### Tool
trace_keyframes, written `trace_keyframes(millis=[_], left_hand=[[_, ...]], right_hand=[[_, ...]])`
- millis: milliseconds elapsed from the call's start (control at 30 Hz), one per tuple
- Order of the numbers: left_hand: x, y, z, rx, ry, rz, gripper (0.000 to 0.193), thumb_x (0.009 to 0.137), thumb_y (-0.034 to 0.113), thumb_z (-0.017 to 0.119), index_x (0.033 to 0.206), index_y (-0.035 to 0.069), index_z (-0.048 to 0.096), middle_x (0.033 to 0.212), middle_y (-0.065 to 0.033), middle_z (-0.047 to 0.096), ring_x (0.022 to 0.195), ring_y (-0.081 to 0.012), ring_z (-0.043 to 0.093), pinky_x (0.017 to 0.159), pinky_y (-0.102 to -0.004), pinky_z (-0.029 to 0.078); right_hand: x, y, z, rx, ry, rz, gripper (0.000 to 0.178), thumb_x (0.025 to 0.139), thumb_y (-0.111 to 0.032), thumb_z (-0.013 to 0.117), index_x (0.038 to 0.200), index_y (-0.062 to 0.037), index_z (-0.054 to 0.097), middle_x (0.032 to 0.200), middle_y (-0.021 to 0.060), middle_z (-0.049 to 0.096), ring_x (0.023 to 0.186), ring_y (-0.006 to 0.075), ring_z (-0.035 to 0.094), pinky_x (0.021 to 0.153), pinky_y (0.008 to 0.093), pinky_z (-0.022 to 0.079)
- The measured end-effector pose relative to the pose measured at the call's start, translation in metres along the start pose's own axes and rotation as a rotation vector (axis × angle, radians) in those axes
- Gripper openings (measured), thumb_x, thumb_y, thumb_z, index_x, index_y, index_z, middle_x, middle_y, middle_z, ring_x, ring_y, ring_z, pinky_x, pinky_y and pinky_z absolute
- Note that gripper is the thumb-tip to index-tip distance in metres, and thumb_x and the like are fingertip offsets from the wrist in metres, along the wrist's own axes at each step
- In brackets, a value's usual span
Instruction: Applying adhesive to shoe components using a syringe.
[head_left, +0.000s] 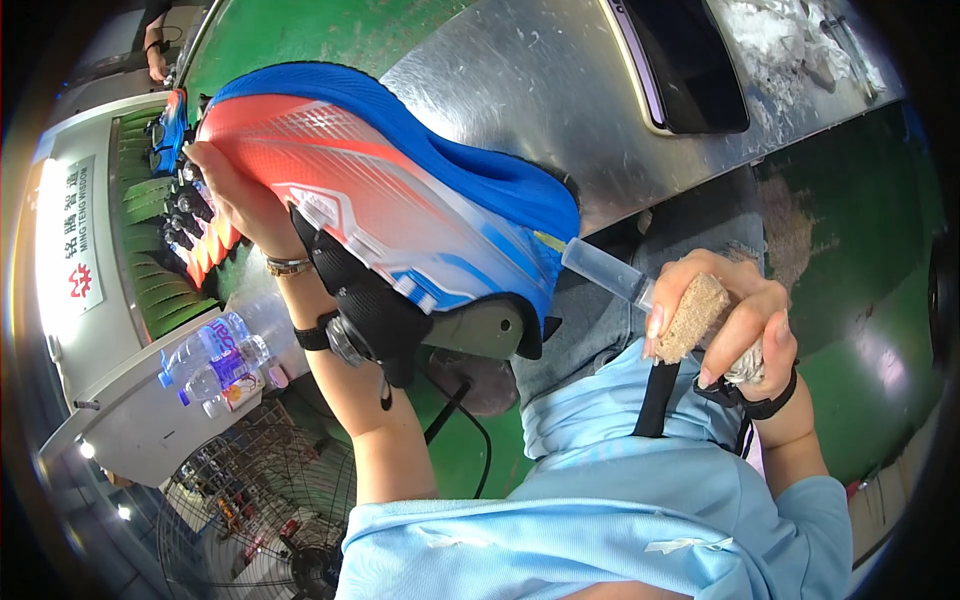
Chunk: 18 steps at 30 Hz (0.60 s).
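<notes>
An athletic shoe (380, 190) with a blue sole and a red, white and light-blue upper lies tilted on its side. A grey-green shoe last fills its black-lined opening. My left hand (245, 205) grips the forefoot from the left; some of its fingers are hidden behind the shoe. In my right hand (745, 320) are a clear syringe (605, 273) with a yellow tip and a tan, rough-textured block (692, 318) like a crepe eraser. The yellow tip is at the heel, by the line where upper meets sole; whether it touches cannot be made out.
A metal table (480, 60) carries a phone (685, 65) and white scraps (780, 45). Left, shoes (200, 235) stand on a green-slatted conveyor (145, 225), with plastic bottles (220, 350) nearer. A fan (270, 500) is at lower left, another person's hand (157, 65) at far upper left.
</notes>
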<state>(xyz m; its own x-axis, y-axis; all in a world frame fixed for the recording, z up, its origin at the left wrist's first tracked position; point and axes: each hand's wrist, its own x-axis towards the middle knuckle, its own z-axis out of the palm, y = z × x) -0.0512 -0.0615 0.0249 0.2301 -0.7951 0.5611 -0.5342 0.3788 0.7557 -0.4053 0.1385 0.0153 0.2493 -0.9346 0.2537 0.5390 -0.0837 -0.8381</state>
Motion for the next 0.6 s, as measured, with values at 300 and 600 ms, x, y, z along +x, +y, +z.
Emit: trace_keyframes(millis=[300,600], left_hand=[[-0.027,-0.01,0.005,-0.325,-0.107,-0.406,0.049,0.093,0.041,0.04,0.115,-0.001,0.052,0.112,-0.0095,0.056,0.104,-0.0181,0.053,0.092,-0.0302,0.04],[-0.07,-0.01,-0.014,-0.357,-0.039,-0.729,0.038,0.093,0.036,0.042,0.102,0.002,0.057,0.092,-0.0065,0.063,0.078,-0.0166,0.063,0.068,-0.0281,0.052]], right_hand=[[0.0,0.002,0.002,-0.066,0.091,-0.001,0.056,0.093,-0.035,0.028,0.057,-0.0012,0.055,0.096,0.0301,0.054,0.073,0.0292,0.059,0.065,0.0351,0.047],[0.021,0.023,0.011,-0.159,0.189,-0.153,0.049,0.092,-0.022,0.03,0.057,0.0023,0.053,0.09,0.0265,0.057,0.07,0.0237,0.057,0.059,0.0297,0.046]])
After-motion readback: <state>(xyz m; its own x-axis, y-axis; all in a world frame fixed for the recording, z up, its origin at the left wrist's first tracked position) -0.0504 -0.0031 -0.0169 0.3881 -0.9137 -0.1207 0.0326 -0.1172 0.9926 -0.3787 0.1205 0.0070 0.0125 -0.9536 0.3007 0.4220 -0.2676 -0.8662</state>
